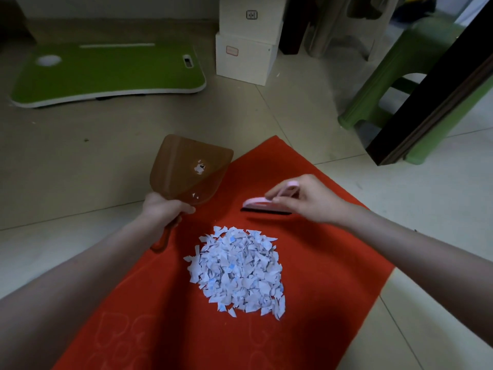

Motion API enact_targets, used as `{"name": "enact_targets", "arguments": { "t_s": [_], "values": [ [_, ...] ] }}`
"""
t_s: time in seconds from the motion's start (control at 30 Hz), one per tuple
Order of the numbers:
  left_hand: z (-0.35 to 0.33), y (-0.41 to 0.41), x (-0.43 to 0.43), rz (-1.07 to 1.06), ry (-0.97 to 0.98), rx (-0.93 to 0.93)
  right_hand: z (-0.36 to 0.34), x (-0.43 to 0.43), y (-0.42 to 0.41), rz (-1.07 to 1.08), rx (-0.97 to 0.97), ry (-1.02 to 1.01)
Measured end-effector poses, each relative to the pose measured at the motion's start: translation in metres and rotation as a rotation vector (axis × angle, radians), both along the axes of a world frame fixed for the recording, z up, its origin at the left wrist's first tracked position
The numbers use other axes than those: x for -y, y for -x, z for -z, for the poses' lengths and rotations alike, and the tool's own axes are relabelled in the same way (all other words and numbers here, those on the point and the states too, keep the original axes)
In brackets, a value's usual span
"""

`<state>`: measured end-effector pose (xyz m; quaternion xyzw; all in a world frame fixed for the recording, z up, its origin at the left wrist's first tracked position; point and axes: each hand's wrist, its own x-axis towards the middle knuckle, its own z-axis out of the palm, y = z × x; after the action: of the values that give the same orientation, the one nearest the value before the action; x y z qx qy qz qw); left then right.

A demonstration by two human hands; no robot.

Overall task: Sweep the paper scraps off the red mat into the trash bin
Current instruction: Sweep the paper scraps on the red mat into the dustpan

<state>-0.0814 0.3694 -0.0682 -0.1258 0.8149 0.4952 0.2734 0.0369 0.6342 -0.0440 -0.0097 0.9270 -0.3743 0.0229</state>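
Looking down from the head, a pile of white paper scraps [236, 271] sits in the middle of the red mat [328, 263] on the floor [80, 169]. The left hand [162, 209] has its fingers [184, 209] wrapped tight round the handle of a brown dustpan [186, 166], held up by the mat's left edge. The right hand [306, 198] pinches a pink brush [262, 204]. The brush's black bristles rest on the mat, just past the pile.

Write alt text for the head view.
A pile of paper scraps lies on a red mat. The left hand holds a brown dustpan at the mat's edge; the right hand holds a pink brush on the mat beyond the pile.
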Motion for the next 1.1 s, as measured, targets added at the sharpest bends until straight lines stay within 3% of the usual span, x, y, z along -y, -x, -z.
{"name": "enact_targets", "arguments": {
  "t_s": [0.3, 0.53, 0.7, 0.83, 1.1],
  "values": [
    [-0.006, -0.007, -0.007, -0.003, 0.016, -0.043, 0.036, 0.024, 0.043, 0.138, -0.062, -0.164],
    [-0.006, -0.006, -0.002, -0.001, 0.016, -0.046, 0.011, 0.033, 0.016, -0.12, 0.058, 0.022],
    [-0.002, -0.006, -0.004, -0.009, 0.008, -0.042, 0.003, 0.005, 0.029, 0.028, -0.097, -0.029],
    [-0.003, -0.006, -0.008, 0.002, 0.01, -0.028, 0.031, 0.022, 0.048, 0.096, -0.079, -0.093],
    [-0.003, -0.007, -0.007, -0.001, 0.008, -0.034, 0.024, 0.058, 0.023, -0.208, 0.096, -0.016]
  ]
}}
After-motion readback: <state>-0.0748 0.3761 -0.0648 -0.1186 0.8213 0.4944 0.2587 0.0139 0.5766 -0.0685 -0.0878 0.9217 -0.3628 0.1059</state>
